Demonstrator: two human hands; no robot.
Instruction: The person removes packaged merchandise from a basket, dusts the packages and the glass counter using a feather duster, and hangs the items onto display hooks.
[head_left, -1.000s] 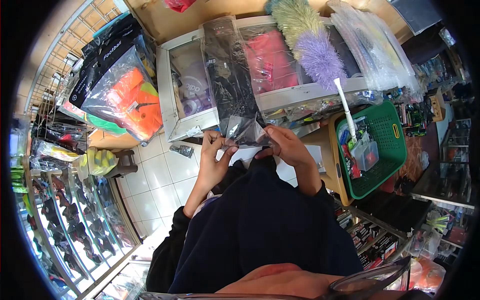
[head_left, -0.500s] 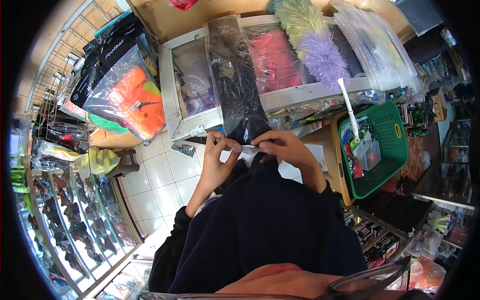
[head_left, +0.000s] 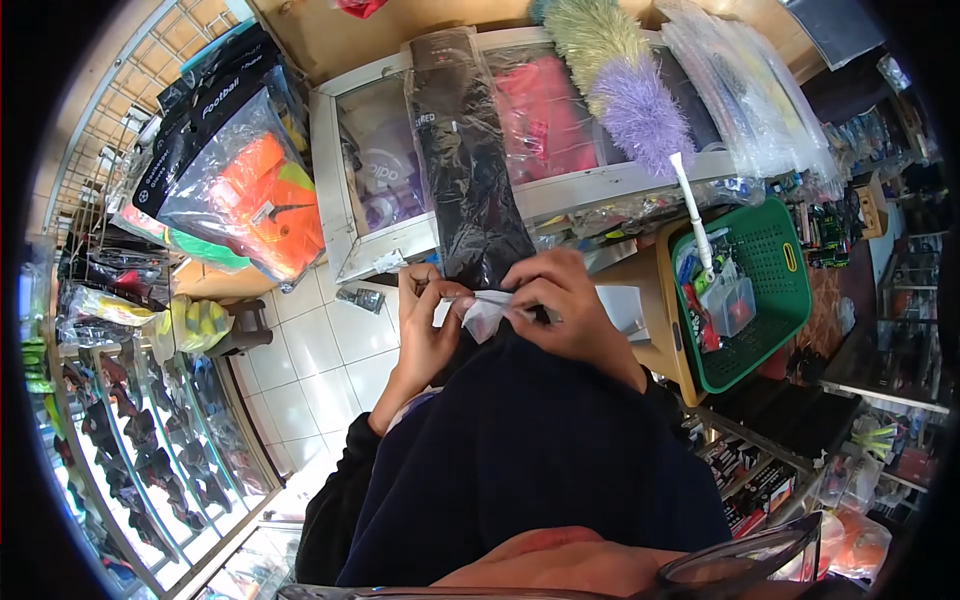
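A long clear plastic bag [head_left: 465, 170] with a black item inside lies over the edge of a glass display case [head_left: 385, 245]. Its near end hangs toward my body. My left hand [head_left: 428, 312] pinches the left side of that open end between thumb and fingers. On the other side, my right hand [head_left: 555, 305] grips the same end with bent fingers. Between both hands the whitish plastic flap is gathered and folded. Exactly what the black item is cannot be made out.
A purple and green duster [head_left: 645, 110] rests on the case beside bubble-wrap sleeves [head_left: 750, 100]. To the right stands a green basket [head_left: 765, 330] holding small items. Packaged orange gloves [head_left: 275, 205] hang at left. A dark stool [head_left: 245, 325] stands on the tiled floor.
My right hand has risen slightly and turned, its fingers more curled. More of the whitish flap now shows between my hands. The bag remains on the case.
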